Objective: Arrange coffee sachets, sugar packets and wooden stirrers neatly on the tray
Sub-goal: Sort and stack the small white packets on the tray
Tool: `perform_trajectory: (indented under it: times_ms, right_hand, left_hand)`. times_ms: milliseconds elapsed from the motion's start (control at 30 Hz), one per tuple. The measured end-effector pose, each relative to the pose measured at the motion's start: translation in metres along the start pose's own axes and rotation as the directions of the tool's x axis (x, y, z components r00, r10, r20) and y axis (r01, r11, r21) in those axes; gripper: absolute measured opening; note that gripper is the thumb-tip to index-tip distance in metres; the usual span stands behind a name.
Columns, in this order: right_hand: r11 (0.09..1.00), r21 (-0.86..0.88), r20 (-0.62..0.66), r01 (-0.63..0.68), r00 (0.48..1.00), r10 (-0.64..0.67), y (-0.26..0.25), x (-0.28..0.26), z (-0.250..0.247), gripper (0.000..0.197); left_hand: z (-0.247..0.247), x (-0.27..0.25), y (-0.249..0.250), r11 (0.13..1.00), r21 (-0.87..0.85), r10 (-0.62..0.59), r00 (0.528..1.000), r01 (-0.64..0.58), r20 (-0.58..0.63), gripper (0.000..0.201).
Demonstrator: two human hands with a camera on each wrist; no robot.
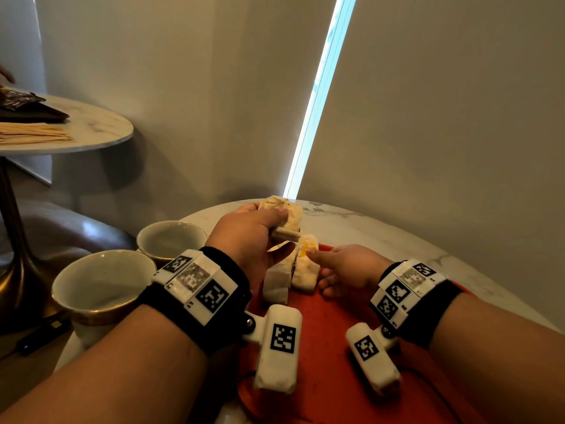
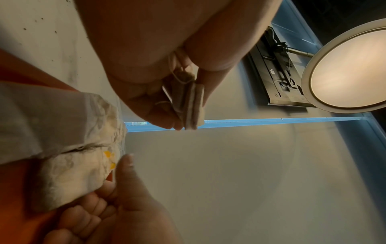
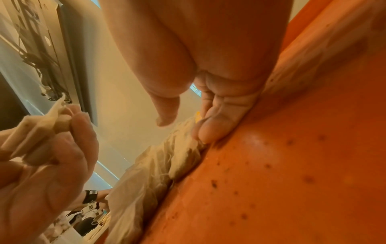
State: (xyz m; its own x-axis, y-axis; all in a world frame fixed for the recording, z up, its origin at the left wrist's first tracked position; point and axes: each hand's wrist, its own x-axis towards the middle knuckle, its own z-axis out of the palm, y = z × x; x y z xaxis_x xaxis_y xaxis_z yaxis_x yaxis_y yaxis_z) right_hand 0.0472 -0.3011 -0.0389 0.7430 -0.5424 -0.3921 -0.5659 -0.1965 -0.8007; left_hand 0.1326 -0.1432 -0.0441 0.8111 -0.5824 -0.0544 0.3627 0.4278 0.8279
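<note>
A red tray (image 1: 330,316) lies on the round marble table (image 1: 367,228). My left hand (image 1: 275,218) hovers over the tray's far end and grips a small bunch of pale sachets (image 1: 287,214), seen edge-on in the left wrist view (image 2: 193,105). Two more pale sachets lie side by side on the tray: a plain sachet (image 1: 276,286) and a sachet with a yellow mark (image 1: 305,270). My right hand (image 1: 345,267) rests on the tray beside the marked sachet (image 2: 73,173). Its thumb (image 2: 125,165) touches the sachet's far end, its curled fingers (image 3: 208,132) lie against the side.
Two pale cups (image 1: 104,286) (image 1: 171,240) stand left of the tray, close to my left wrist. A second marble table (image 1: 91,120) at far left carries wooden stirrers (image 1: 30,136) and dark packets (image 1: 24,105). Blinds close off the back.
</note>
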Motion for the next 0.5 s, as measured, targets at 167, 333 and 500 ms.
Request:
perform_trajectory:
  times_ms: [167,333,500]
  right_hand:
    - [0.973,0.055,-0.212,0.224,0.955,-0.208,-0.004,0.003,-0.005,0.056]
    - [0.810,0.321,-0.087,0.491,0.867,-0.491,-0.022,-0.020,-0.001,0.040]
    - [0.779,0.302,-0.066,0.549,0.828,-0.557,-0.027,-0.025,0.010,0.007]
  left_hand:
    - [0.002,-0.002,-0.001,0.999,0.032,0.013,1.000,-0.013,0.013,0.003]
    - [0.001,-0.002,-0.001,0.999,0.048,0.016,0.999,-0.018,0.033,0.010]
    - [0.001,-0.004,-0.002,0.999,0.028,0.025,0.997,-0.027,0.069,0.021]
